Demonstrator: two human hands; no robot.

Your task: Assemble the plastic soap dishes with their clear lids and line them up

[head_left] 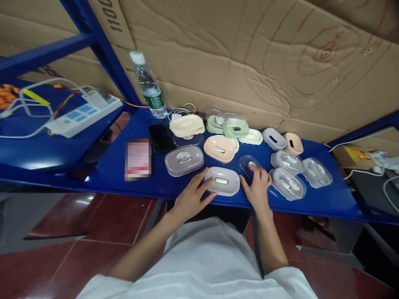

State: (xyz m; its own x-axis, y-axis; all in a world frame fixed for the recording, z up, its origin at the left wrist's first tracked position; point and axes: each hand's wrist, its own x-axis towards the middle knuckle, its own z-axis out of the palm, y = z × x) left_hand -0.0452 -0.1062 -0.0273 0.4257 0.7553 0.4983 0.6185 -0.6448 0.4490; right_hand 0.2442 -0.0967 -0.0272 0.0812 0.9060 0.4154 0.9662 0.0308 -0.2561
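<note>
From where I stand, the peach soap dish (218, 143) is the easiest mark to go by. Just in front of it lies the pale grey soap dish (222, 188), near the table's front edge, with only a narrow strip of blue between. Room to move is tight to the right of the peach dish, where clear-lidded grey cases (288, 182) crowd together; a wider stretch of blue opens to its front left.

The person's left hand (195, 193) is at the grey dish's left end, thumb and fingers spread apart along the rim; how firmly they press, I can't tell. The right hand (257, 185), front right of the peach dish, rests on a clear lid (246, 161), fingers near one another and thumb apart, pointing towards the grey dish. I can't tell whether it grips.

The grey dish is a smooth, shallow oval, hollow side up, with a rounded slot where something whitish shows.

The blue table (168, 187) looks smooth and slightly shiny. Behind the peach dish sit green dishes (236, 129); to its left, a lidded taupe case (183, 166) and a dark phone (161, 137). Farther back left stands a water bottle (152, 97). Cardboard (199, 54) walls the back, and glossy reddish tiles (115, 220) cover the floor.
</note>
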